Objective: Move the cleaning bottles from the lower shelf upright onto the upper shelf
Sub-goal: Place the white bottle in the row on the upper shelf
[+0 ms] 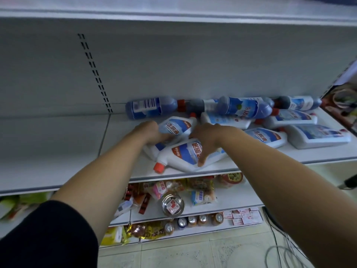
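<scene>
Two white bottles lie flat on the lower shelf [119, 124], in the middle. The left hand [150, 132] has its grip wrapped round the far bottle [176, 126]. The right hand [206, 140] has its grip pinching the near bottle [181, 153]. They look hard, slippery and likely heavy, so hold the fat middle.

Left grip [152, 132]: fingertips hidden behind the second white bottle [176, 127], just behind the front bottle [190, 153]. Right grip [207, 140] covers the front bottle's mid label; its fingers past the knuckles aren't visible. Third bottle [151, 151], under the front bottle's left end, is mostly covered. Upper shelf [173, 15], above the front bottle: you can't see its top surface. Packets [243, 216], below-right of it: print too small to read.
</scene>
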The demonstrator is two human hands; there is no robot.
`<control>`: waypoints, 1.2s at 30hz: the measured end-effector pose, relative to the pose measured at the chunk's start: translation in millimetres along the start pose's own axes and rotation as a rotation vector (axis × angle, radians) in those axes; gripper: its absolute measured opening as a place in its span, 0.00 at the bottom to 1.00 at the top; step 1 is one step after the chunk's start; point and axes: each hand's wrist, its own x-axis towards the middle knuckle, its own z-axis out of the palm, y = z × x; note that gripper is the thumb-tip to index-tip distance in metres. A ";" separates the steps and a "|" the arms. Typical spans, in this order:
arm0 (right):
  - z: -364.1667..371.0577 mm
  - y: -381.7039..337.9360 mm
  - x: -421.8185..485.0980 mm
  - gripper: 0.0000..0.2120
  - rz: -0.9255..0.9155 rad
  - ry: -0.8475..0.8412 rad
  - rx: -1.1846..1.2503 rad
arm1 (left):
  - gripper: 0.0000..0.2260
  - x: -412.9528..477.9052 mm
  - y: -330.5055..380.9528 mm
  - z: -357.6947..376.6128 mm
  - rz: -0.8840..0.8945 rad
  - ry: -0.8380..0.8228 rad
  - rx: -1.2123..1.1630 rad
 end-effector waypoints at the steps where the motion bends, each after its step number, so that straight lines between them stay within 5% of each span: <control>1: -0.5 -0.6 -1.4 0.50 0.000 0.013 0.000 | 0.28 -1.9 0.0 -4.5 -0.004 -0.019 -0.007; 6: 6.5 -2.0 -10.0 0.48 -0.001 0.104 0.077 | 0.24 -12.7 -9.0 -15.1 -0.031 -0.046 -0.170; 12: 24.3 -4.4 -32.8 0.40 0.052 0.405 0.005 | 0.12 -40.9 -31.1 -16.6 -0.109 0.058 -0.490; 15: 32.8 -4.7 -50.2 0.35 0.152 0.491 0.246 | 0.17 -66.3 -45.3 -17.0 -0.124 0.091 -0.722; 18: 39.1 -10.5 -68.6 0.28 0.274 0.558 0.767 | 0.19 -98.4 -47.5 -15.1 -0.093 0.120 -0.876; 22: 48.9 -29.8 -102.4 0.22 0.273 0.616 1.175 | 0.10 -144.7 -37.9 -3.9 -0.052 0.170 -0.929; 36: 20.7 -132.2 -250.7 0.14 -0.071 0.811 1.446 | 0.11 -342.1 -26.5 -22.7 0.090 0.368 -1.091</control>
